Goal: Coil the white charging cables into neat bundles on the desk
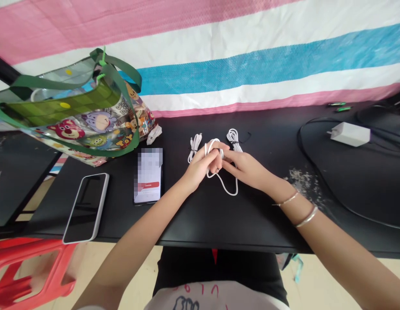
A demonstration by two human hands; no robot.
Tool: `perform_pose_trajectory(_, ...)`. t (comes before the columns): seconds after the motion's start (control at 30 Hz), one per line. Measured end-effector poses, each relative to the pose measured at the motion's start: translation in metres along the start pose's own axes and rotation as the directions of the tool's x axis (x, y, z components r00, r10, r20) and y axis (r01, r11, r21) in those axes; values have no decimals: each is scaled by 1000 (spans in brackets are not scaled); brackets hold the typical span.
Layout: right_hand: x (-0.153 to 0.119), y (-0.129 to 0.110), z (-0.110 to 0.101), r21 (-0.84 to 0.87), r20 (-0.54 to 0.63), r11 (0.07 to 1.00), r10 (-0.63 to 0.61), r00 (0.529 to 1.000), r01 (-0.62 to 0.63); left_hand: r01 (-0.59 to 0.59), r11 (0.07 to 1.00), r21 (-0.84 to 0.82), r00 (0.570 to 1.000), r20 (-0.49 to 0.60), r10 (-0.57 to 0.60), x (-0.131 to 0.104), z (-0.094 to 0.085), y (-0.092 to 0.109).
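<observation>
A white charging cable (230,193) is looped around the fingers of my left hand (201,165), which is closed on it. My right hand (243,165) meets the left one, its fingers pinched on the cable near the left fingertips. One slack loop hangs below both hands over the black table. Just behind my left hand lies a bundled white cable (195,144) with a dark tie. Another coiled white cable (233,137), also tied in black, lies behind my right hand. The cable's ends are hidden by my fingers.
Left of my hands on the black table (200,228) lie a lit phone (148,181) and a dark-screened phone (86,209) at the front edge. A cartoon-print bag (90,120) stands behind them. A white power adapter (350,134) and black cord (319,172) lie right. A red stool (54,262) stands below.
</observation>
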State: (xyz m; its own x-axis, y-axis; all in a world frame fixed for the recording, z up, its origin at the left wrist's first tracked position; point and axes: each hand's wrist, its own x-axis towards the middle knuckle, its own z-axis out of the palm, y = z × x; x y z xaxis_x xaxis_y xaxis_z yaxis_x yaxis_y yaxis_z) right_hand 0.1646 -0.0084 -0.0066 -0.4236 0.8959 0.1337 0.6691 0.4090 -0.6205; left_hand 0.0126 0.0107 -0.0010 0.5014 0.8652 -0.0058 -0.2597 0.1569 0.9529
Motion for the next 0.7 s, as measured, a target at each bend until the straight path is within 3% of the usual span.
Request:
perform_pose_trajectory(0.2,-1,-2,0,32,-4,998,51,999,-51,90,969,-232,979,-156,-129,2,0,8)
perform_pose_trajectory(0.37,-1,-1,2,41,-30,999,21,999,-20,71,905,-420,950,-247,-190,3,-2,21)
perform_pose_trajectory(0.57,0,1,4,-7,-136,998,-61,989,61,63,866,-495,941,-261,-217,4,-4,26)
perform_pose_trajectory(0.7,-1,-1,3,-1,-125,996,-87,988,87,57,840,-539,931,-276,-241,5,-5,29)
